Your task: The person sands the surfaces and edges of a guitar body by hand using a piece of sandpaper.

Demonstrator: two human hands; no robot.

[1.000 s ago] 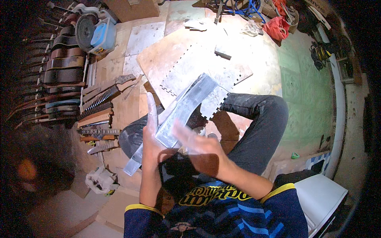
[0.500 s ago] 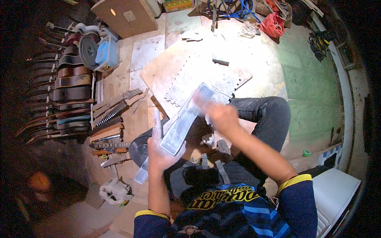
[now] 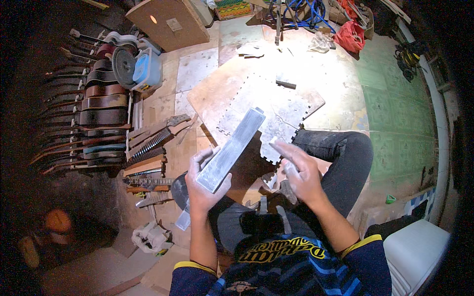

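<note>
A long, flat grey bar [image 3: 234, 148], streaked with whitish dust, slants up and away over my lap. My left hand [image 3: 203, 197] holds its near end from below, fingers curled around the left edge and thumb along the right. Below that hand a narrow grey strip [image 3: 182, 220] pokes out; whether it belongs to the bar is hidden. To the right of the bar and apart from it is my right hand [image 3: 303, 176], dusty, with its fingers loosely stretched and nothing plainly held. White shows at the fingertip.
A foam mat [image 3: 247, 106] over a board lies ahead, bearing a small dark block [image 3: 286, 84]. Guitar necks [image 3: 158, 143] lie left, beside a row of guitars [image 3: 103, 117] and a plastic tub [image 3: 148, 74]. A white plastic chair [image 3: 414, 251] stands at right.
My right hand has come off the bar's far part, back toward me and to the right, with its fingers now extended. My left hand keeps hold of the bar. The whole view has shifted slightly.
</note>
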